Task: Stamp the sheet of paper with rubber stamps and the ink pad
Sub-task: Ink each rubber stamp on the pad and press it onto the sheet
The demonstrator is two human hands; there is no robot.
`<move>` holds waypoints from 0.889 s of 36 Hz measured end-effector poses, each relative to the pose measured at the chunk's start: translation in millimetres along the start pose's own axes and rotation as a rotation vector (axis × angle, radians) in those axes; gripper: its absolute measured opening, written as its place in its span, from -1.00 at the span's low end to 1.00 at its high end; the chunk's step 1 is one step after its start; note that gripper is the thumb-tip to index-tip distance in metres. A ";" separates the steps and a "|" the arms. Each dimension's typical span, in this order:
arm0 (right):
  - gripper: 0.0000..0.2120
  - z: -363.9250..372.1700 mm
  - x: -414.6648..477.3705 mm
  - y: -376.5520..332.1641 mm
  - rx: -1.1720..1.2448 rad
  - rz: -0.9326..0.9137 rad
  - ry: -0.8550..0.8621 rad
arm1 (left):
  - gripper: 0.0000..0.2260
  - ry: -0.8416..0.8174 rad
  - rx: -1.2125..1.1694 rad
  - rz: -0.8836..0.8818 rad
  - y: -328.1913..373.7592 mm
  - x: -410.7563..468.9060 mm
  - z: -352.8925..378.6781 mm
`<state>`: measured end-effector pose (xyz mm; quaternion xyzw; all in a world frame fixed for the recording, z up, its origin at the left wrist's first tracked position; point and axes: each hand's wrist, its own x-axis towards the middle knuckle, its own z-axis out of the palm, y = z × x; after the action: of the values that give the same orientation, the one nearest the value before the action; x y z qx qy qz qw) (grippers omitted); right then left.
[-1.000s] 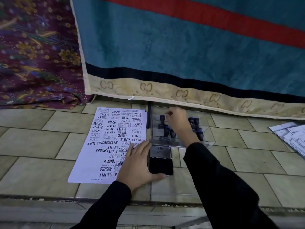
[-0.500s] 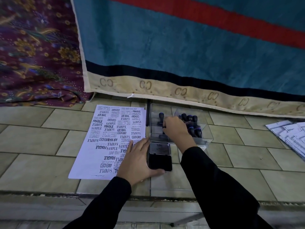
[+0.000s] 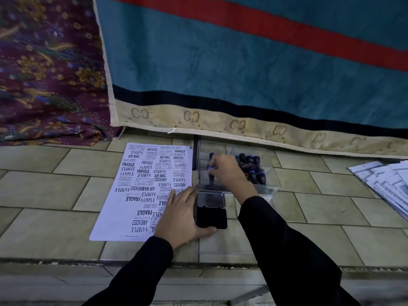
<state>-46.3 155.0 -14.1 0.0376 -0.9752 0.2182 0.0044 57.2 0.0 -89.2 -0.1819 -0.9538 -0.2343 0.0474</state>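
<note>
A white sheet of paper (image 3: pixel 141 191) covered with black stamped words lies on the tiled surface. To its right sits the open black ink pad (image 3: pixel 211 217), its lid tilted back. My left hand (image 3: pixel 181 217) lies flat on the sheet's right edge, thumb touching the pad's front. Behind the pad stands a clear plastic box (image 3: pixel 270 184) holding several dark rubber stamps (image 3: pixel 251 164). My right hand (image 3: pixel 227 171) is inside the box's left part, fingers closed around one dark stamp (image 3: pixel 210 171) with a blue ring.
A teal, red and beige cloth (image 3: pixel 242 74) hangs behind the box, and a purple patterned cloth (image 3: pixel 48 74) lies at the back left. A stack of printed papers (image 3: pixel 384 182) rests at the right edge. The tiled ledge ends at a front edge (image 3: pixel 66 260).
My right hand has dropped from the box's top into its left part and closed on a stamp. The left hand has stayed on the sheet and pad.
</note>
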 end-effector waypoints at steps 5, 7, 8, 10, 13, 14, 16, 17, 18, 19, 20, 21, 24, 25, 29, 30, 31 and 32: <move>-0.78 -9.8 -20.2 0.6 0.194 -0.059 0.229 | 0.08 -0.008 -0.026 -0.016 1.5 0.1 -1.4; -0.78 -14.8 -33.7 -1.7 0.206 -0.153 0.339 | 0.09 -0.006 -0.036 -0.018 1.3 0.4 -0.9; -0.78 -16.3 -41.8 -3.2 0.228 -0.196 0.370 | 0.09 -0.003 -0.042 -0.018 1.1 0.5 -0.5; -0.79 -16.8 -59.0 -5.5 0.273 -0.261 0.381 | 0.08 0.002 -0.051 -0.016 0.7 0.9 -0.2; -0.77 -11.0 -86.1 -4.5 0.272 -0.313 0.361 | 0.07 0.000 -0.058 -0.007 -0.1 1.9 0.8; -0.75 -7.3 -94.9 -3.9 0.280 -0.312 0.349 | 0.07 0.000 -0.057 -0.007 -0.3 2.1 1.4; -0.75 1.6 -110.2 -2.3 0.314 -0.292 0.317 | 0.07 0.004 -0.052 -0.011 -0.8 2.4 2.2; -0.77 6.2 -116.5 -1.0 0.326 -0.286 0.301 | 0.08 0.007 -0.051 -0.014 -1.0 2.3 2.6; -0.79 10.1 -122.2 0.4 0.326 -0.288 0.289 | 0.08 0.011 -0.055 -0.015 -1.1 2.0 2.9; -0.81 12.8 -126.5 1.7 0.321 -0.293 0.285 | 0.09 0.016 -0.063 -0.014 -1.1 1.7 3.1; -0.83 14.2 -130.0 3.0 0.317 -0.298 0.288 | 0.10 0.017 -0.070 -0.012 -1.0 1.3 3.2; -0.84 14.7 -132.5 3.7 0.318 -0.301 0.295 | 0.11 0.016 -0.074 -0.011 -1.0 1.0 3.1; -0.86 14.9 -136.3 4.0 0.332 -0.300 0.310 | 0.13 0.006 -0.067 -0.014 -1.4 1.0 3.3; -0.87 15.3 -136.7 4.3 0.329 -0.299 0.308 | 0.13 0.008 -0.065 -0.012 -1.5 1.3 3.6; -0.89 17.1 -138.0 6.4 0.302 -0.301 0.301 | 0.12 0.016 -0.065 -0.009 -2.8 1.3 5.2; -0.89 17.2 -138.0 6.5 0.297 -0.301 0.298 | 0.12 0.018 -0.065 -0.007 -3.0 1.1 5.6; -0.89 17.3 -137.5 6.2 0.291 -0.297 0.293 | 0.13 0.018 -0.062 -0.005 -3.0 1.2 5.7; -0.88 17.3 -136.6 5.7 0.285 -0.291 0.288 | 0.13 0.017 -0.058 -0.004 -2.8 1.2 5.9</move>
<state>89.6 162.5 -35.6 0.1461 -0.9083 0.3535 0.1694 55.0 0.8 -95.5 -0.1796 -0.9465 -0.2636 0.0495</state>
